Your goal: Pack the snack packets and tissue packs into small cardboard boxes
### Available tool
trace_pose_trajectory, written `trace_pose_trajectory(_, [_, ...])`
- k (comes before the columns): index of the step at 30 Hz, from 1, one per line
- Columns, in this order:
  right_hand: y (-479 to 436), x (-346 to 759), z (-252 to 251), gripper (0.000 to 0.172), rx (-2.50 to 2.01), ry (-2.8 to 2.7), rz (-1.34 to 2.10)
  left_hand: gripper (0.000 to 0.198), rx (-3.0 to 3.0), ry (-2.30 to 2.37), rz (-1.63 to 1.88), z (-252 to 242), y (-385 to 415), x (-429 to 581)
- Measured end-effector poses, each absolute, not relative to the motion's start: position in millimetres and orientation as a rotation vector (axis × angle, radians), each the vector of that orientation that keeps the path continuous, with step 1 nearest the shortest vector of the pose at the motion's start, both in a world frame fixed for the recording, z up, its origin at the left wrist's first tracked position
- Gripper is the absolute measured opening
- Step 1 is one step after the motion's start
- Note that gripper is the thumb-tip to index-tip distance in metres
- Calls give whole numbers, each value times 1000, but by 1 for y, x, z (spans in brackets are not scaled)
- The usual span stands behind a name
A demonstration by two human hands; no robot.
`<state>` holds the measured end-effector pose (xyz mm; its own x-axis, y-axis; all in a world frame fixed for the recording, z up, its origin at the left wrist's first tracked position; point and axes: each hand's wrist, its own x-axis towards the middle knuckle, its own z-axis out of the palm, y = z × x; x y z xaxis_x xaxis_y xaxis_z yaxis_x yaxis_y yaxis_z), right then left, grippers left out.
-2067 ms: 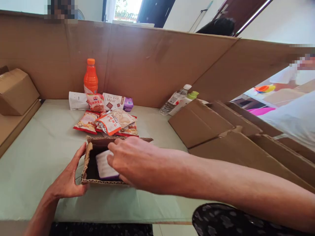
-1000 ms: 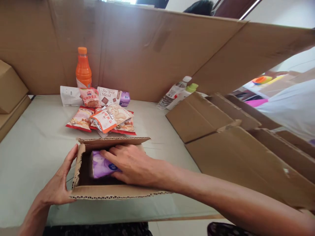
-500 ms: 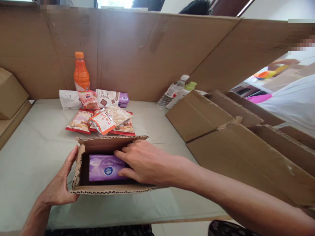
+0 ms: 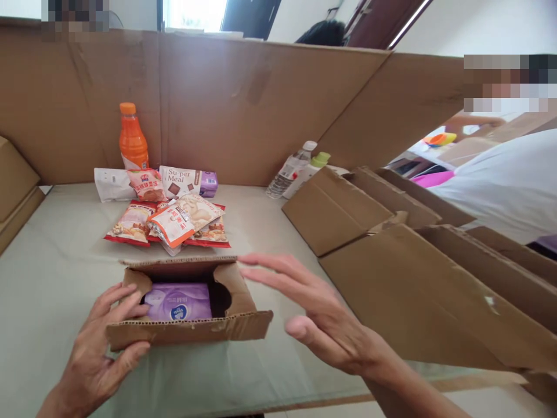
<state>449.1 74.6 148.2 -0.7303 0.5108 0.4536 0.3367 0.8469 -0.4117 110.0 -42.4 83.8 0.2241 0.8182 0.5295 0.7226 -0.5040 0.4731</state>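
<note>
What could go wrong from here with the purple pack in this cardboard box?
The purple rectangular pack with a blue logo leaves a gap at the right end of the small brown cardboard box, so it might slide if tipped.
Only the left hand clearly grips the box; the right hand is open beside the other end, so it could twist.
The pile of red and white snack packets lies just behind, so a push might shift it.

The left hand (image 4: 93,348) grips an open cardboard box (image 4: 187,332) containing a purple packet (image 4: 179,301), the right hand (image 4: 324,320) just beside it.
</note>
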Motion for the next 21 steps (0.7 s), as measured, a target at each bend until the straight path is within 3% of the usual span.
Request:
trace_pose_trajectory(4, [91,440,139,77,-597,-2468,392,82,2046,1683,1390,74,-41,116])
trace_pose_trajectory(7, [93,434,118,52,-566,-2534,448,84,2041,1752,1398,76,-44,118])
trace_pose_trajectory(9, [89,435,103,38,-622,-2511,437,71,2096,1725,1223,81,-45,115])
trace_pose_trajectory(11, [81,441,92,36,-696,-2486,427,57,2125,1630,1036,86,-44,107])
trace_pose_trajectory(13, [72,451,85,45,-748,-2497,480,56,2168,1530,880,90,-42,97])
trace_pose_trajectory(17, [55,471,73,92,-881,-2544,656,79,2227,1406,678,93,-37,82])
trace_pose_trajectory(19, [49,478,64,99,-956,-2573,669,80,2225,1380,674,93,-36,82])
trace_pose_trajectory(21, [46,480,56,95,-1011,-2594,627,81,2223,1362,722,92,-38,86])
